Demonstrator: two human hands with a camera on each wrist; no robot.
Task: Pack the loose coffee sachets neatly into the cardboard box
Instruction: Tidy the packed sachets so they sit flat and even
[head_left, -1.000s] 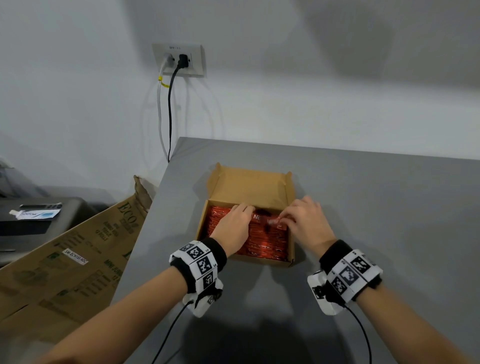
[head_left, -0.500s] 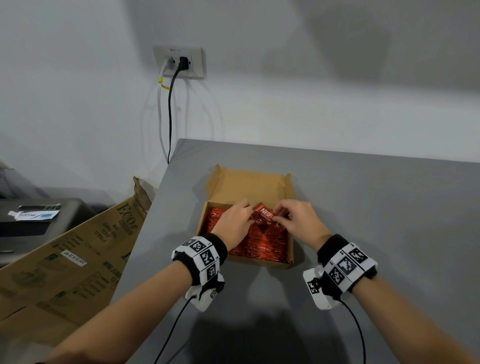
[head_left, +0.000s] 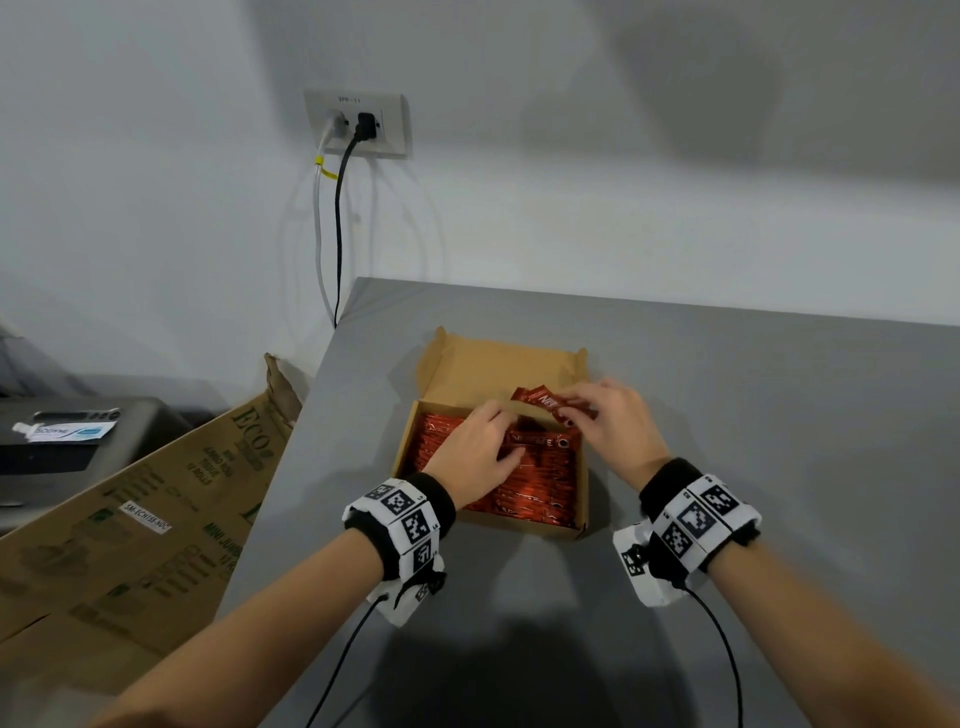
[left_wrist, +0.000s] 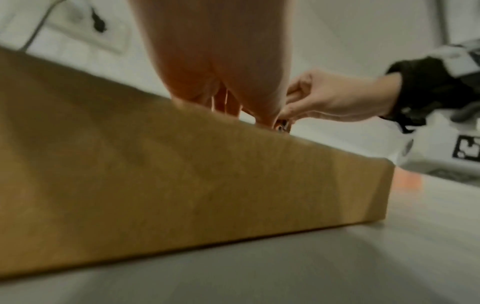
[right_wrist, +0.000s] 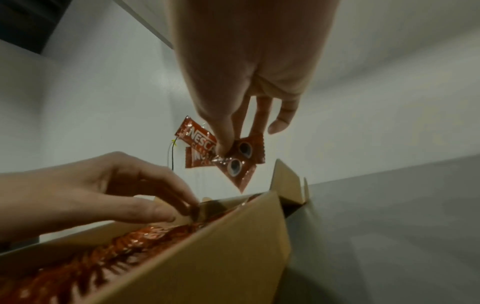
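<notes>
The open cardboard box (head_left: 519, 522) sits on the grey table, its lid flap up at the back. Rows of red coffee sachets (head_left: 540, 483) fill it. My right hand (head_left: 571, 410) pinches two red sachets (head_left: 543, 402) above the box's far edge; the right wrist view shows these two sachets (right_wrist: 241, 156) hanging from thumb and finger. My left hand (head_left: 501, 436) reaches into the box, and its fingers and thumb (right_wrist: 182, 207) pinch the edge of a packed sachet. The left wrist view shows mostly the box wall (left_wrist: 182, 174).
The grey table (head_left: 753, 441) ends at its left edge beside the box. A big flattened carton (head_left: 130, 519) leans below that edge. Cables hang from a wall socket (head_left: 358, 124) behind. Cords trail from both wristbands toward me.
My right hand has lifted two sachets out of the box and up toward its far edge. The left hand has stayed in the box, shifting slightly right.
</notes>
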